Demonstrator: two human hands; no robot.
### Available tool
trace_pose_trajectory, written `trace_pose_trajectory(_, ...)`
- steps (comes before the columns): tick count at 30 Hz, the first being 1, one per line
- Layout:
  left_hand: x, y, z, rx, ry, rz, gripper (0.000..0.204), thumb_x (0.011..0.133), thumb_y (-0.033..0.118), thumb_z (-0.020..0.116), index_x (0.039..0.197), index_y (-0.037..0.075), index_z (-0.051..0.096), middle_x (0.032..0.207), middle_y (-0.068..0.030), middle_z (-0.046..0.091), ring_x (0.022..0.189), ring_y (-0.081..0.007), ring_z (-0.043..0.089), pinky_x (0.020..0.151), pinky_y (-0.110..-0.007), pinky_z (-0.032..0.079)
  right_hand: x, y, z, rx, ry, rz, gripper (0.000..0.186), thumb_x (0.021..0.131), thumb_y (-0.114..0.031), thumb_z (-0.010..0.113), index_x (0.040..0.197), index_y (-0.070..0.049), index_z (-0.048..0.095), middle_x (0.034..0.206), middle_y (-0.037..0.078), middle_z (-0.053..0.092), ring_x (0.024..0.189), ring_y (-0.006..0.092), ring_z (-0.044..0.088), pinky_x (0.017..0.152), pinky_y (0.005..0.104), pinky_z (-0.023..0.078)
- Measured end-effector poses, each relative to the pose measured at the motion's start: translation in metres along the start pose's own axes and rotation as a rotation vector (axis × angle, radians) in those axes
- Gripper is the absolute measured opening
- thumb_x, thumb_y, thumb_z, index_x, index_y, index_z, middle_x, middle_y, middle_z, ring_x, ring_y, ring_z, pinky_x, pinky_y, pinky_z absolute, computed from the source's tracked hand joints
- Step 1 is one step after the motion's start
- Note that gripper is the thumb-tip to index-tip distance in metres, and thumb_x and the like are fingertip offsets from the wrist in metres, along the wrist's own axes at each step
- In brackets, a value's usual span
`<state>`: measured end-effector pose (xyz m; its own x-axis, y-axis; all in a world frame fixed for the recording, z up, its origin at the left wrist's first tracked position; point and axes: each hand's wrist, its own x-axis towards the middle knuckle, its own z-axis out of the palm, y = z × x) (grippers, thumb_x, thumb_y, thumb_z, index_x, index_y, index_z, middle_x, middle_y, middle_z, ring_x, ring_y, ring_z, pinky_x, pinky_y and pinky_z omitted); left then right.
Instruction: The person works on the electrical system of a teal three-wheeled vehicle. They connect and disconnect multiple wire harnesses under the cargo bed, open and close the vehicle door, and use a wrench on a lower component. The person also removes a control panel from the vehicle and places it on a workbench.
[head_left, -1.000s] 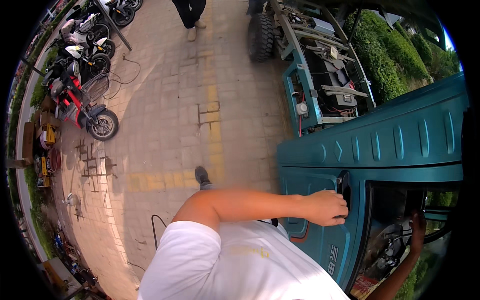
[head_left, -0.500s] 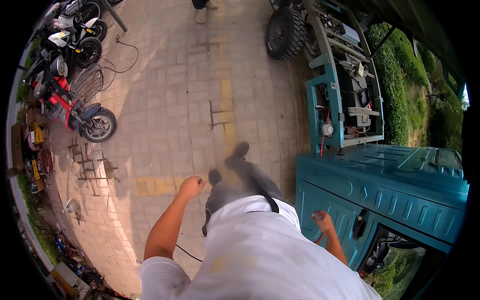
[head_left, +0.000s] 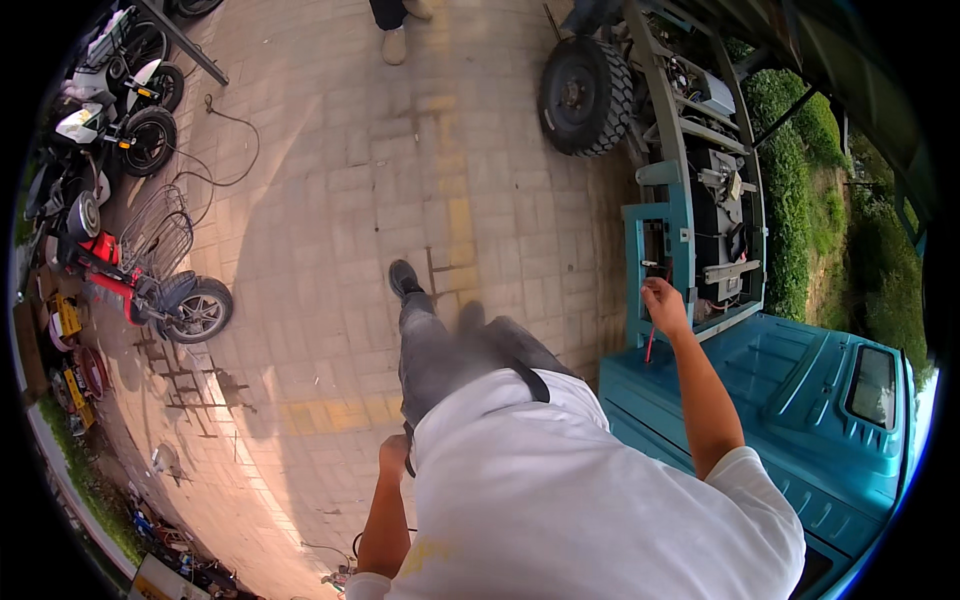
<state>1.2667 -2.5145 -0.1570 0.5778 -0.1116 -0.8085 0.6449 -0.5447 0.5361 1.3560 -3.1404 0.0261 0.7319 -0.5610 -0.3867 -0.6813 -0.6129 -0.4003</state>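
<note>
My right hand [head_left: 662, 303] is raised by the teal metal frame of a vehicle chassis [head_left: 680, 245], fingers curled; whether it holds anything is unclear. A thin red hose [head_left: 650, 348] shows just below it. My left hand [head_left: 393, 455] hangs low beside my waist, its fingers partly hidden by my body. The teal cab [head_left: 760, 420] of the vehicle is to my right, beneath my right arm. My legs, in dark trousers, are in mid-stride on the paving [head_left: 330, 250].
A large tire [head_left: 578, 100] sits beside the chassis. A person's legs [head_left: 395, 30] stand at the top. Parked scooters [head_left: 140, 140], a red scooter [head_left: 110, 275], a looping cable [head_left: 245, 170] and assorted boxes [head_left: 62, 315] line the left. A hedge [head_left: 780, 200] runs beyond the chassis.
I have moved from the cab's door handle along toward the chassis. My right hand has left the handle and swung forward and up; my left hand has swung back and down.
</note>
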Motion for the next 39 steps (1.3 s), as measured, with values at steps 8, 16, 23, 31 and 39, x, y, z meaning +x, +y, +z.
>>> trace_pose_trajectory(8, 0.133, 0.152, -0.086, -0.298, 0.017, -0.007, 0.024, 0.087, 0.017, 0.053, 0.093, -0.005, 0.061, 0.076, -0.0097, 0.064, 0.067, -0.0149, 0.059, 0.062, -0.027, 0.048, -0.046, -0.001, 0.017, -0.232, -0.254, 0.373, 0.031, 0.082, -0.027, 0.064, 0.096, 0.0, 0.066, 0.092, 0.016, 0.068, 0.086, 0.0285, 0.065, 0.077, 0.034, 0.05)
trace_pose_trajectory(16, 0.211, 0.23, -0.126, -0.214, 0.085, 0.035, 0.026, 0.09, 0.02, 0.054, 0.093, -0.005, 0.061, 0.077, -0.0078, 0.063, 0.066, -0.0132, 0.057, 0.061, -0.026, 0.047, 0.004, -0.011, -0.034, -0.119, -0.18, 0.486, 0.03, 0.08, -0.028, 0.064, 0.095, -0.002, 0.067, 0.09, 0.018, 0.068, 0.09, 0.0318, 0.065, 0.079, 0.0369, 0.05)
trace_pose_trajectory(23, 0.193, 0.257, -0.1, -0.334, 0.016, -0.036, 0.027, 0.091, 0.024, 0.054, 0.098, -0.001, 0.06, 0.082, -0.0055, 0.064, 0.07, -0.0114, 0.057, 0.061, -0.024, 0.044, 0.112, -0.041, -0.042, -0.192, -0.135, 0.288, 0.033, 0.085, -0.026, 0.062, 0.1, 0.003, 0.064, 0.088, 0.017, 0.068, 0.084, 0.0245, 0.066, 0.075, 0.033, 0.05)
trace_pose_trajectory(31, 0.171, 0.061, -0.157, 0.246, -0.062, 0.084, 0.023, 0.087, 0.025, 0.052, 0.091, 0.004, 0.061, 0.077, -0.0054, 0.063, 0.071, -0.0218, 0.061, 0.063, -0.037, 0.049, 0.102, -0.102, 0.002, 0.07, -0.095, 0.15, 0.039, 0.086, -0.029, 0.061, 0.108, 0.003, 0.061, 0.098, 0.018, 0.067, 0.094, 0.0261, 0.064, 0.082, 0.034, 0.048)
trace_pose_trajectory(39, 0.11, 0.177, -0.105, -0.029, -0.312, -0.512, 0.039, 0.091, 0.039, 0.049, 0.103, 0.003, 0.056, 0.089, -0.0075, 0.062, 0.077, -0.0194, 0.059, 0.067, -0.038, 0.049, -0.054, -0.046, 0.075, 0.227, -0.204, 0.392, 0.039, 0.084, -0.03, 0.062, 0.107, 0.001, 0.063, 0.097, 0.018, 0.067, 0.093, 0.0254, 0.065, 0.082, 0.0322, 0.049)
